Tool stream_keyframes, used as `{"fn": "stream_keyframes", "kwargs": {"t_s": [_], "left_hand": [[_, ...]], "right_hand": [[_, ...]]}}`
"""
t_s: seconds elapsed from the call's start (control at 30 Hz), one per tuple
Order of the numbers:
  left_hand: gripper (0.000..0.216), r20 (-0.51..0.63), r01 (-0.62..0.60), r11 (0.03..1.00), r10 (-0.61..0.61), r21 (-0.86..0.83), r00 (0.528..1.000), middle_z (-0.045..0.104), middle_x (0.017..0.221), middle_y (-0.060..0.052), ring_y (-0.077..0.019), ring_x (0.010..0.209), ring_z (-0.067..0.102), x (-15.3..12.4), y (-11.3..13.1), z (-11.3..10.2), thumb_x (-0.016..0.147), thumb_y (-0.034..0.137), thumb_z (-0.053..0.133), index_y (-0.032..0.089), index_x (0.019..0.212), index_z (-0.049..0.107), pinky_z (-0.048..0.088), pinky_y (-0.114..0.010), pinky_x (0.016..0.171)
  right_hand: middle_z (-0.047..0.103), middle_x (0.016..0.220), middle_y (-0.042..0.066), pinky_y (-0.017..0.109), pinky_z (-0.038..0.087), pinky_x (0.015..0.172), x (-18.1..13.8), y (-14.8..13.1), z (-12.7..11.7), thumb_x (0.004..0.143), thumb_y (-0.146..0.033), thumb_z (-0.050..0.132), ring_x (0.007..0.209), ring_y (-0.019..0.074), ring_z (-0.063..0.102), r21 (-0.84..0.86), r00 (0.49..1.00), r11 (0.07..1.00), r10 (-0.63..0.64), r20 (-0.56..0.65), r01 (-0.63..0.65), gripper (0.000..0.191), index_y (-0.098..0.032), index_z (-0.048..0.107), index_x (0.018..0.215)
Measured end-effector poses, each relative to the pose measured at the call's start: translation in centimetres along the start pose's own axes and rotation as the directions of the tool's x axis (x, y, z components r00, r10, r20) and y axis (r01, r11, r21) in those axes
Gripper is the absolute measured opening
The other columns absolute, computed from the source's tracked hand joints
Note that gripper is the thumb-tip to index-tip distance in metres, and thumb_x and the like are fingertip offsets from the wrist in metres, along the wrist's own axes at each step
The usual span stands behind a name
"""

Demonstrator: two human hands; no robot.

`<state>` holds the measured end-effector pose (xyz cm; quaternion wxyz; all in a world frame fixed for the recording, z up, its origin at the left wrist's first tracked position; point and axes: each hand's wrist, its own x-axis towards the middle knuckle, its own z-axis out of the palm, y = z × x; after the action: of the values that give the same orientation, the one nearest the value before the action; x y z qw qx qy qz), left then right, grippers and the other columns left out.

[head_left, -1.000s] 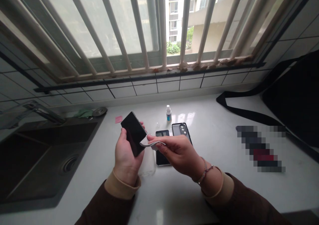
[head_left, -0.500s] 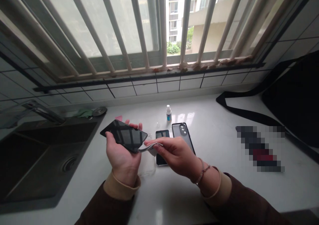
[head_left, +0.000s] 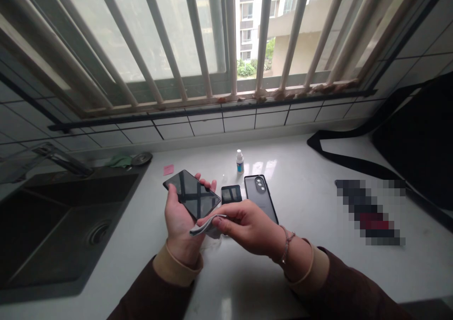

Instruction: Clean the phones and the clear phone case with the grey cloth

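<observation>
My left hand (head_left: 182,221) cradles a black smartphone (head_left: 191,195), its glossy screen facing up and reflecting the window. My right hand (head_left: 246,228) pinches a pale grey cleaning cloth (head_left: 205,226) between thumb and fingers, right at the phone's lower edge. Beyond my hands, on the white countertop (head_left: 318,273), lies a dark-backed phone with a camera bump (head_left: 261,198). Beside it, a smaller dark glossy slab (head_left: 231,194) is partly hidden behind my right hand. A small white dropper bottle with a blue label (head_left: 239,162) stands behind them.
A dark steel sink (head_left: 63,230) with a faucet (head_left: 62,159) lies left, with a green rag (head_left: 118,161) behind it. A pink sticky note (head_left: 168,170) is on the counter. A black bag with a strap (head_left: 414,140) and a pixelated object (head_left: 368,211) are right. Barred window above.
The phone has rotated in my left hand, from standing steeply to lying nearly flat, screen up. My right hand and the cloth have shifted lower and left along the phone's edge.
</observation>
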<state>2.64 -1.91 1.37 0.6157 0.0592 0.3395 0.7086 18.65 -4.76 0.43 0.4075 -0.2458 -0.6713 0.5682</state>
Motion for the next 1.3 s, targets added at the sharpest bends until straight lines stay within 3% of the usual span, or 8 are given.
{"fn": "stream_keyframes", "kwargs": {"t_s": [0.23,0.37,0.43,0.6,0.77,1.03,1.3], "left_hand": [[0.055,0.038,-0.143,0.990,0.143,0.000,0.989,0.071,0.097,-0.011,-0.0202,0.081,0.069,0.5,0.4,0.0,0.108,0.055,0.037,0.015,0.108,0.074,0.061,-0.053,0.100],[0.053,0.029,-0.157,0.987,0.158,-0.008,0.987,0.072,0.098,-0.011,-0.0210,0.084,0.070,0.6,0.4,-0.1,0.108,0.056,0.039,0.017,0.109,0.074,0.060,-0.054,0.102],[0.052,0.041,-0.149,0.989,0.149,-0.010,0.988,0.072,0.097,-0.010,-0.0207,0.083,0.070,0.5,0.3,-0.2,0.107,0.056,0.040,0.017,0.109,0.074,0.060,-0.053,0.102],[0.051,0.031,-0.150,0.989,0.149,0.010,0.988,0.071,0.095,-0.010,-0.0206,0.082,0.070,0.3,-0.1,-0.2,0.107,0.055,0.040,0.016,0.107,0.074,0.061,-0.052,0.100],[0.052,0.020,-0.182,0.983,0.182,0.003,0.983,0.069,0.094,-0.009,-0.0195,0.080,0.069,0.2,0.1,0.1,0.108,0.056,0.039,0.017,0.108,0.073,0.061,-0.050,0.100],[0.053,-0.028,-0.186,0.983,0.185,-0.007,0.982,0.068,0.096,-0.008,-0.0191,0.082,0.068,0.0,0.3,0.5,0.109,0.055,0.035,0.018,0.110,0.073,0.061,-0.051,0.100],[0.055,-0.090,-0.095,0.995,0.095,0.003,0.991,0.069,0.092,-0.009,-0.0219,0.084,0.072,0.4,-0.1,0.0,0.106,0.062,0.042,0.014,0.107,0.071,0.064,-0.046,0.093]], "right_hand": [[0.082,0.101,0.007,0.032,0.059,0.083,0.5,1.0,-1.5,0.105,-0.047,0.062,0.092,0.0209,0.075,-0.070,0.968,0.993,0.071,-0.241,-0.091,0.037,-0.019,0.084,0.113],[0.080,0.092,0.006,0.030,0.058,0.075,0.7,1.2,-2.2,0.105,-0.049,0.060,0.084,0.0199,0.072,-0.142,0.893,0.982,0.046,-0.447,-0.122,0.039,-0.018,0.083,0.105],[0.080,0.093,0.006,0.030,0.058,0.075,0.8,1.2,-2.1,0.104,-0.048,0.061,0.085,0.0202,0.072,-0.151,0.873,0.980,0.037,-0.486,-0.126,0.037,-0.018,0.083,0.107],[0.082,0.101,0.007,0.032,0.060,0.083,0.4,0.9,-0.8,0.105,-0.043,0.061,0.092,0.0218,0.075,-0.162,0.926,0.983,0.015,-0.377,-0.081,0.034,-0.020,0.083,0.116],[0.083,0.109,0.007,0.035,0.061,0.092,0.0,0.8,-0.3,0.107,-0.041,0.060,0.101,0.0236,0.077,-0.244,0.938,0.969,-0.053,-0.342,-0.034,0.034,-0.024,0.081,0.126],[0.084,0.102,0.006,0.029,0.059,0.077,-0.1,0.6,-0.1,0.105,-0.040,0.063,0.084,0.0188,0.076,-0.255,0.956,0.967,-0.090,-0.278,0.017,0.034,-0.021,0.082,0.126],[0.083,0.096,0.004,0.026,0.055,0.070,-0.3,0.1,0.7,0.104,-0.034,0.065,0.072,0.0141,0.068,-0.197,0.994,0.978,-0.085,-0.069,0.070,0.030,-0.022,0.082,0.125]]}}
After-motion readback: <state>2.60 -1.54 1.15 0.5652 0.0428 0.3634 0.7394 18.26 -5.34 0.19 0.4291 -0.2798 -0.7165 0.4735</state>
